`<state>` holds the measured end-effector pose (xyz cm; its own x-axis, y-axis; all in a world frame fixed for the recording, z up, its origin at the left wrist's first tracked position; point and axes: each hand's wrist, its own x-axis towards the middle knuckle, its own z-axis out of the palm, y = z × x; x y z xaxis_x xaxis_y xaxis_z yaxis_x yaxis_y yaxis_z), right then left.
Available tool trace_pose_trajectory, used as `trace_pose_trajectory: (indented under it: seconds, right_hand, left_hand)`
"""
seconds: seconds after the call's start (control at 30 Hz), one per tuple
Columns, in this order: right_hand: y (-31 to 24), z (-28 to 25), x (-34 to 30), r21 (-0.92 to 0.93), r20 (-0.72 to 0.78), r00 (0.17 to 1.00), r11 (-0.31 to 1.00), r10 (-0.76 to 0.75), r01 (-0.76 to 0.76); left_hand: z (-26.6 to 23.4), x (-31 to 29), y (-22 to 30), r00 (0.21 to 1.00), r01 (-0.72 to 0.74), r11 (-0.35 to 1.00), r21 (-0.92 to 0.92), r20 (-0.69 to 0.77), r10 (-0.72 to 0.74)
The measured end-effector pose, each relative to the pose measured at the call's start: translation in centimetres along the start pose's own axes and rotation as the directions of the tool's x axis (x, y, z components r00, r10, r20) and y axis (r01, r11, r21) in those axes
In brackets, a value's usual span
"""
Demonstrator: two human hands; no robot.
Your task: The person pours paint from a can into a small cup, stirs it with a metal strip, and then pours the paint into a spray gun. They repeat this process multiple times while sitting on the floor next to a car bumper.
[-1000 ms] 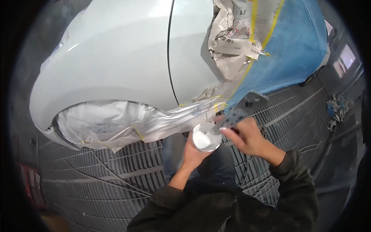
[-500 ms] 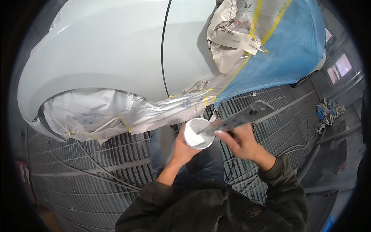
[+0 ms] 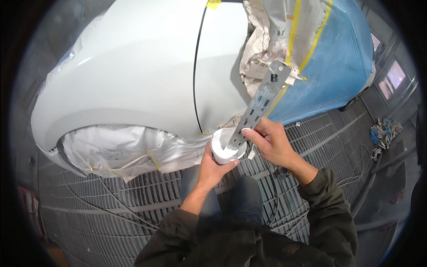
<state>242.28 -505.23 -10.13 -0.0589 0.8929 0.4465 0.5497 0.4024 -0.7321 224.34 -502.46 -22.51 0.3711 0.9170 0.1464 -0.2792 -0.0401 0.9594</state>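
The lower end of the metal stirring stick (image 3: 260, 104) sinks into the white cup (image 3: 226, 147), so its tip is out of sight. The left hand (image 3: 213, 167) wraps the cup from below and hides its base and most of its wall. The wheel of the white car (image 3: 133, 84) is hidden behind crumpled masking paper (image 3: 120, 149), and the car's upper body is cut off by the picture's top edge. Blue sheeting (image 3: 338, 62) covers the panels beyond. The heap of rags (image 3: 383, 133) is too small to tell apart. The person's legs are mostly hidden by the dark jacket (image 3: 249, 240).
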Motion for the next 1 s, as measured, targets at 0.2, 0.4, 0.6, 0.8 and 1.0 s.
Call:
trace_pose_trajectory:
  seconds: [0.2, 0.4, 0.6, 0.8, 1.0]
  right_hand:
    - [-2.1, -2.4, 8.4, 0.236, -0.042, 0.997, 0.971, 0.058, -0.046]
    - [-1.5, -3.4, 14.0, 0.092, 0.156, 0.986, 0.992, 0.066, -0.081]
    - [-2.8, -4.3, 17.3, 0.127, 0.015, 0.999, 0.991, 0.036, -0.038]
    - [-3.4, -5.0, 18.7, -0.203, 0.005, 0.998, 0.978, -0.055, 0.055]
    - [-3.2, -3.7, 18.2, -0.036, 0.067, 0.997, 0.999, 0.025, -0.023]
  left_hand:
    - [-0.8, 3.9, 2.3, 0.999, -0.016, 0.996, 0.083, -0.031, 0.019]
    - [-0.6, 7.7, 5.4, 0.993, -0.036, 0.998, 0.055, -0.113, 0.042]
    - [0.0, 10.1, 6.9, 0.982, -0.074, 0.993, 0.089, -0.166, 0.088]
    - [0.7, 11.4, 8.0, 0.985, -0.068, 0.996, 0.049, -0.156, 0.075]
    - [0.7, 12.0, 8.3, 0.974, -0.076, 0.994, 0.072, -0.207, 0.090]
